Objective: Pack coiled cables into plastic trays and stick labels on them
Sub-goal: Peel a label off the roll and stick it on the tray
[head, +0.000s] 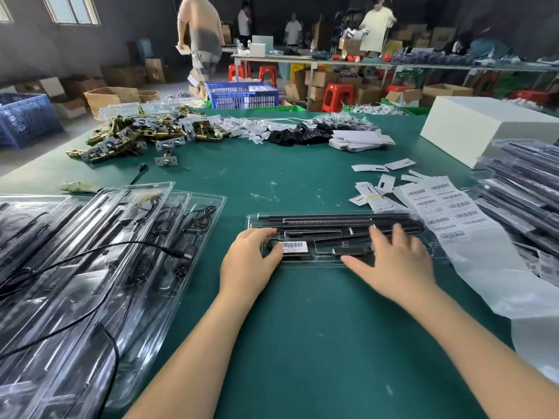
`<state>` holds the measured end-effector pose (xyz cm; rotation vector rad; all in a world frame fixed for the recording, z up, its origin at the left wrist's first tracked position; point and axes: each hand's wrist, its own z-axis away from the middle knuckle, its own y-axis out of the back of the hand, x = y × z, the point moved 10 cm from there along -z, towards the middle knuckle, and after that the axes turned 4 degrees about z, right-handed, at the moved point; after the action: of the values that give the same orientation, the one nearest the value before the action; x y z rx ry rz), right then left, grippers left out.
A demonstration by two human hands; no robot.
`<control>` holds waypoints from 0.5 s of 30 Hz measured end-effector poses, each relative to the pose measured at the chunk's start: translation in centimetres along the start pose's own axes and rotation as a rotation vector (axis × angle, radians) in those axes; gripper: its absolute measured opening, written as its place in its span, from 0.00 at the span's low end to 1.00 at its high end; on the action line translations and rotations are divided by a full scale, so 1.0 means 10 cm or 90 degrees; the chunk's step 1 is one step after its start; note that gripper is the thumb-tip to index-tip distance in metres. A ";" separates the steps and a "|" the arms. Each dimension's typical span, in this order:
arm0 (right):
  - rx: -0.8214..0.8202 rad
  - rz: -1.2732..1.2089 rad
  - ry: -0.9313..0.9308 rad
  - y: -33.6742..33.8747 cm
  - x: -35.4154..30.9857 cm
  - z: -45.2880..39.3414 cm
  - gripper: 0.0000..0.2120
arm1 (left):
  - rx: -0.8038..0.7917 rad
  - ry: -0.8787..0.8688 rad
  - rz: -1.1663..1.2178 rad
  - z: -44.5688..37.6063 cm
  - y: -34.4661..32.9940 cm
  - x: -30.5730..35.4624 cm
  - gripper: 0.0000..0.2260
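Even, bright light on the tabletop [272,182]; background dim. Glare on plastic trays [90,267]. Wide-angle distortion bends edges.

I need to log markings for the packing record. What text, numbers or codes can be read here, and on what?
Label on the clear tray: barcode, digits too small to read.
Label sheet: rows of barcodes, print blurred.
No legible words anywhere.

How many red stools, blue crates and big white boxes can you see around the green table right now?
Red stools: 3
Blue crates: 2
Big white boxes: 1
Total: 6
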<state>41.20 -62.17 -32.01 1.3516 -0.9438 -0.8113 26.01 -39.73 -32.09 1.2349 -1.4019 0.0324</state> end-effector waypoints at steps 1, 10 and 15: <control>-0.011 -0.024 -0.031 -0.03 0.18 -0.03 0.45 | 0.001 -0.004 -0.009 -0.01 -0.01 0.00 0.15; -0.037 -0.180 -0.184 -0.10 0.93 -0.35 0.30 | 0.004 0.109 -0.129 -0.02 -0.01 -0.17 0.22; -0.031 -0.380 -0.207 -0.05 0.99 -0.41 0.15 | 0.026 0.096 -0.059 -0.05 0.06 -0.14 0.18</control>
<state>49.11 -69.42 -31.62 1.5047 -0.7576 -1.5332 25.55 -38.28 -32.65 1.3023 -1.2185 0.0883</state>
